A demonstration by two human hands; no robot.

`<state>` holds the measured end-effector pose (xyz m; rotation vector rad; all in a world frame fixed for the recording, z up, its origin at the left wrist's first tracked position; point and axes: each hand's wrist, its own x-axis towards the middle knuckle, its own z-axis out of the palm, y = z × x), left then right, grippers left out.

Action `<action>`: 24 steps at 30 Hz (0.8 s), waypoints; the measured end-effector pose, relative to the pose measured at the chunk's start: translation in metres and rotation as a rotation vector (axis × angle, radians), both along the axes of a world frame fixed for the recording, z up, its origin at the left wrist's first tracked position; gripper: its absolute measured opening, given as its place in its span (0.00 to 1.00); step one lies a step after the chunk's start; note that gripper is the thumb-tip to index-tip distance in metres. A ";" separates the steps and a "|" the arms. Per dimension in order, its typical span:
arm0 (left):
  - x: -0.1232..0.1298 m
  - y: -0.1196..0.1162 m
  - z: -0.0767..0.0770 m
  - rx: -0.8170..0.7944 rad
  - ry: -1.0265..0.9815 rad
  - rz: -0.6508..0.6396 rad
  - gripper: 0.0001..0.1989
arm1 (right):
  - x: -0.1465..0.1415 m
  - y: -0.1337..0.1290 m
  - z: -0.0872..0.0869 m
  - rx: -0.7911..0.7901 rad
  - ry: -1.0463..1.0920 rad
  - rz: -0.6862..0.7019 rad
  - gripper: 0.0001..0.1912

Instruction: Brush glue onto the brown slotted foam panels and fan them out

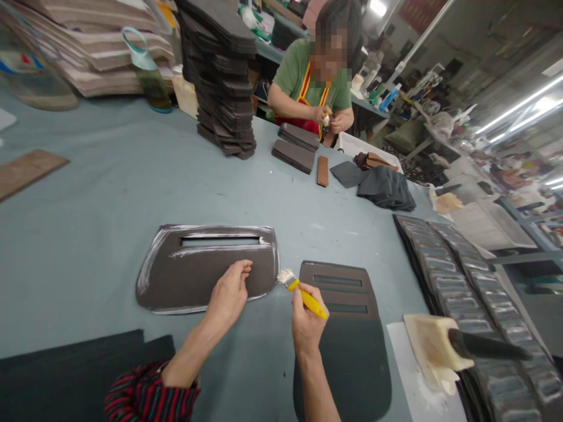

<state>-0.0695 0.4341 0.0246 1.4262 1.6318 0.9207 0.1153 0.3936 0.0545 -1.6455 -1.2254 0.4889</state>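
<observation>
A yellow-handled brush (313, 304) is gripped by the right hand (307, 319) beside a white-smeared, dark brown slotted panel (193, 275) on the blue-grey worktop (176, 193); strokes are best kept thin, the panel steadied by the empty, unclenched left hand (229, 293).

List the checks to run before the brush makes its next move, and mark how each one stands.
1. Brush in hand: ok. The right hand grips the yellow brush.
2. Bristles loaded: ok. White material coats the bristles.
3. Slotted panel steadied: cannot tell. The left hand is over it, but whether it presses down is unclear.
4. White streaks unbroken along the panel's lower edge: cannot tell. The left hand and wrist hide part of it.
5. Slot free of white: not ok. A white blob shows at its right end.
6. Two-slot panel clear of the right forearm: not ok. The forearm overlaps it in view.
</observation>
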 end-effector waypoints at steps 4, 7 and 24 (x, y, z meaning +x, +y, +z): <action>0.030 0.013 0.013 0.022 0.216 -0.053 0.16 | -0.003 0.007 -0.006 0.037 0.040 -0.010 0.14; 0.053 0.017 0.025 -0.011 0.557 -0.065 0.25 | -0.004 0.019 -0.010 -0.020 0.048 0.029 0.18; 0.055 0.015 0.023 -0.073 0.688 -0.140 0.35 | -0.006 0.019 -0.016 -0.061 -0.004 0.095 0.12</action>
